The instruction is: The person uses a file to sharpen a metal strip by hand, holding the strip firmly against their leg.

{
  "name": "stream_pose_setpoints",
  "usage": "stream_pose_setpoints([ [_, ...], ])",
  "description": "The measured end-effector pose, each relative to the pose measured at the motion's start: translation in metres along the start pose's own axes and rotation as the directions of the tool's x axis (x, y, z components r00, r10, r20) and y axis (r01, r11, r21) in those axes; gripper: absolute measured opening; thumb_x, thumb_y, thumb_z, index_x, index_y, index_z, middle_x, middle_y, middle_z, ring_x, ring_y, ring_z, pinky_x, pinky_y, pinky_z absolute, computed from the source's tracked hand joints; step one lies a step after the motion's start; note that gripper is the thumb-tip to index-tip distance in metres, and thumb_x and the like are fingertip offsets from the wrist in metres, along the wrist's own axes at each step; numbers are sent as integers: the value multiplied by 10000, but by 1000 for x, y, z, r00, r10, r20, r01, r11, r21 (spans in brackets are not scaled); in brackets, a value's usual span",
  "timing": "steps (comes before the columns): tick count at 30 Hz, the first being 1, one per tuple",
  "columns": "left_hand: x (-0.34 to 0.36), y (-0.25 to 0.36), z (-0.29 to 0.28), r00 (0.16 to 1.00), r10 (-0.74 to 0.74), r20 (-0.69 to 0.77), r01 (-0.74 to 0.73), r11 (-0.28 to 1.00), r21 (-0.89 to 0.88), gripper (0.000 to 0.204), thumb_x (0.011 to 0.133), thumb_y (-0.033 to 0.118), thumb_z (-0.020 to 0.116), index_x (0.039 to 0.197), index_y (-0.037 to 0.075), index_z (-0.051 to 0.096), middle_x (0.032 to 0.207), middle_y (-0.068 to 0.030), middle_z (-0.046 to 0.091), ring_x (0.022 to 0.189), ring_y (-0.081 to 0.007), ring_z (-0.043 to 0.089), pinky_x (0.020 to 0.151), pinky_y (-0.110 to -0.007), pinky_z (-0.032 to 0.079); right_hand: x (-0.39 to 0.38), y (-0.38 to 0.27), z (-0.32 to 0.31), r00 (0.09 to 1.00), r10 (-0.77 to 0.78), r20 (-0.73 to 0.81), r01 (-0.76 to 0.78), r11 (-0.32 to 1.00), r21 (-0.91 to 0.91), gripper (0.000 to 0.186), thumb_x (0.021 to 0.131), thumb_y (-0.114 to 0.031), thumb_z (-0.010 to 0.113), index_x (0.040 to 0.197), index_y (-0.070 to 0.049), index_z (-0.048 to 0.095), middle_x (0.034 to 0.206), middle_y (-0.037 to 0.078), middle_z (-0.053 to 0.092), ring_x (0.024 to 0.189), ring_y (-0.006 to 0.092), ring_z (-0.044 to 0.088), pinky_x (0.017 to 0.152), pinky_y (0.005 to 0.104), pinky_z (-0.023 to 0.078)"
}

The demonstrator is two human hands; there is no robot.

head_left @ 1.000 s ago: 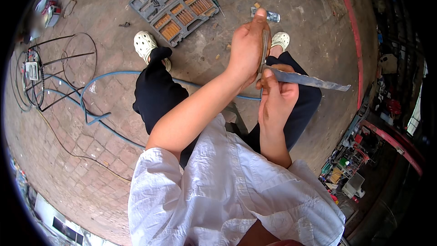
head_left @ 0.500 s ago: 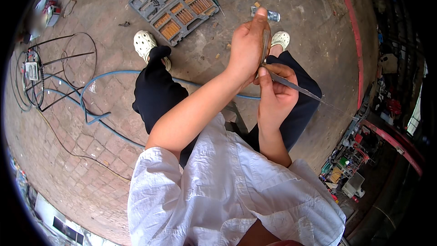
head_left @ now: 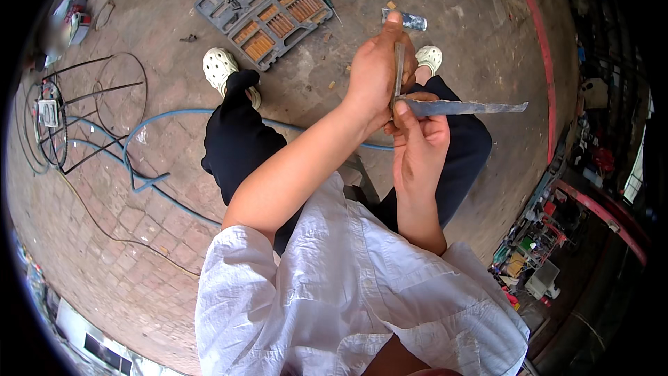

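My left hand [head_left: 376,73] is closed round a narrow, flat, metal-looking bar [head_left: 399,69], its thumb pointing away from me. The fingers wrap out of sight on the far side. Just below and to the right, my right hand [head_left: 422,141] pinches a thin grey strip [head_left: 473,107] between thumb and fingers. The strip sticks out to the right, tapering, with a ragged pale edge. Its near end meets the lower end of the bar, where fingers hide the contact. Whether the strip is cloth or metal, I cannot tell.
An open grey tool case [head_left: 268,10] with orange-brown slots lies ahead on the floor. A screwdriver [head_left: 330,5] and a dark-and-silver packet [head_left: 410,19] lie nearby. Blue hose [head_left: 174,113] runs across the left beside a wire-framed reel [head_left: 52,115]. Cluttered parts [head_left: 532,251] line the right.
The grey strip has swung from slanting down-right to nearly level, showing its broad face. My right hand has turned and shifted slightly left. My left hand still grips the bar.
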State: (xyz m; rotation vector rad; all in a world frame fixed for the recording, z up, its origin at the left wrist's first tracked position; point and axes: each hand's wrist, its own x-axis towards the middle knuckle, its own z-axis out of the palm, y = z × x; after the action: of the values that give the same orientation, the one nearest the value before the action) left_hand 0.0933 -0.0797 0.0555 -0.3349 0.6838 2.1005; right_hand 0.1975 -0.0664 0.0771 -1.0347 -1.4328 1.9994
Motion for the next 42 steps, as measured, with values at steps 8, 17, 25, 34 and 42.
stream_pose_setpoints([
  [8, 0, 1, 1, 1000, 19, 22, -20, 1000, 19, 564, 947, 484, 440, 531, 120, 330, 460, 11, 295, 396, -96, 250, 375, -247, 175, 2, 4, -5, 996, -84, 12, 84, 996, -37, 128, 859, -32, 638, 923, -27, 527, 754, 26, 577, 618, 78, 520, 528, 224, 430],
  [17, -3, 1, 3, 1000, -10, 13, 11, 1000, -16, 556, 945, 479, 449, 534, 132, 310, 466, 13, 279, 409, -94, 236, 385, -246, 178, 0, 6, -1, 993, -114, 18, 114, 993, -18, 138, 854, -32, 645, 887, -50, 512, 758, 19, 580, 606, 66, 509, 501, 219, 412],
  [25, -3, 3, -2, 997, -39, 63, 38, 999, 20, 566, 943, 480, 448, 533, 108, 330, 468, 7, 277, 426, -98, 249, 400, -244, 194, 7, 1, -7, 991, 104, 87, -103, 995, -9, 97, 863, -50, 640, 901, -38, 551, 754, 12, 580, 621, 68, 525, 518, 225, 435],
  [34, 2, -7, -4, 977, -18, 210, 31, 998, -61, 569, 952, 479, 421, 532, 106, 329, 455, -2, 285, 414, -103, 252, 388, -245, 199, -1, -2, -14, 988, 125, 86, -140, 970, 197, 130, 864, -5, 612, 985, 12, 567, 799, 38, 594, 676, 93, 568, 629, 273, 537],
  [42, -4, -5, -2, 993, -21, 117, 22, 1000, -14, 566, 947, 485, 432, 528, 119, 333, 447, 3, 293, 403, -102, 249, 382, -246, 190, -4, 5, -11, 1000, 19, -12, -18, 995, 94, 124, 865, -25, 615, 974, 2, 563, 768, 27, 593, 601, 91, 516, 541, 240, 444],
])
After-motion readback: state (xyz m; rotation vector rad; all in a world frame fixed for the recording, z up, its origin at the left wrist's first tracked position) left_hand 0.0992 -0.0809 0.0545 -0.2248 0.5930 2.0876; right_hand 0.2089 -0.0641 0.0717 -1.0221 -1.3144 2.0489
